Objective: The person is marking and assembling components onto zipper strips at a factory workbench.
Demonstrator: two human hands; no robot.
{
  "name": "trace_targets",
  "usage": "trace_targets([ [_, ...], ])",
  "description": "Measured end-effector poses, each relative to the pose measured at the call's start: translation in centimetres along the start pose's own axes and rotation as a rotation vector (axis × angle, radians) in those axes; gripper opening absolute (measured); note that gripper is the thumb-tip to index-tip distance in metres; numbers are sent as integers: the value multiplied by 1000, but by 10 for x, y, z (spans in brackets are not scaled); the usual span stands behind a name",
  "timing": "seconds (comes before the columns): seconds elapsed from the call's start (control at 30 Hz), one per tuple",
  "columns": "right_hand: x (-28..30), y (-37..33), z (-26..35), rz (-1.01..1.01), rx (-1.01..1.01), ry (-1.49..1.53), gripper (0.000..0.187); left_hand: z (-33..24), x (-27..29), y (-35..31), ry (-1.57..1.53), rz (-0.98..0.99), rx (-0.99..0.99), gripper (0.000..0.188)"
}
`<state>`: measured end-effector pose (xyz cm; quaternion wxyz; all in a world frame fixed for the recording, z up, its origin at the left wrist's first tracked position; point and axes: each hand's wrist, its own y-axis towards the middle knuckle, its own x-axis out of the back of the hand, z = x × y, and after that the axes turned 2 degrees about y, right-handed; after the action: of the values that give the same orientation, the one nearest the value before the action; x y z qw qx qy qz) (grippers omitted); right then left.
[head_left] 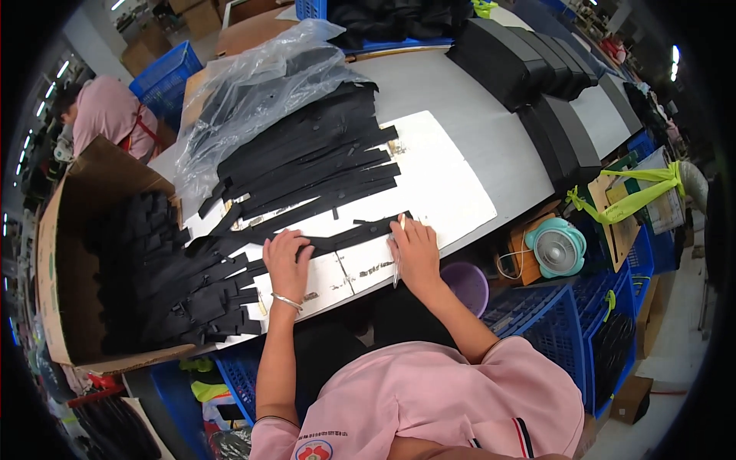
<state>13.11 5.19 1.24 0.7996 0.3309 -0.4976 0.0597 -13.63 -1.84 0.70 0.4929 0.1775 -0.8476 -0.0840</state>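
A long black fabric strip (353,237) lies across the white board (452,184) in front of me. My left hand (287,263), with a bangle at the wrist, grips the strip near its left part, thumb and fingers drawn together. At the strip's right end, my right hand (415,251) rests with its fingers bent over a slim, pale metal tool (396,270). The tool's exact kind is too small to make out. Beyond both hands, several similar black strips (307,157) lie side by side in a wide layer. Short cut black pieces (215,303) are heaped beside my left hand.
A cardboard box (65,253) full of black pieces stands at the left. Clear plastic sheeting (230,100) covers the far strips. Black curved blocks (498,61) sit at the far right. A teal fan (557,247), purple bowl (466,288) and blue crates (544,322) are below the table edge.
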Motion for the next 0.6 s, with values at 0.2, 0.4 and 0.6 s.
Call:
trace_targets([
  [0.2, 14, -28, 4, -1, 44, -11, 43, 14, -5, 35, 53, -158, 36, 11],
  [0.4, 23, -46, 3, 18, -7, 11, 45, -24, -16, 16, 13, -132, -64, 29],
  [0.6, 21, -56, -9, 22, -16, 33, 48, -70, -15, -61, 72, 249, -118, 63],
])
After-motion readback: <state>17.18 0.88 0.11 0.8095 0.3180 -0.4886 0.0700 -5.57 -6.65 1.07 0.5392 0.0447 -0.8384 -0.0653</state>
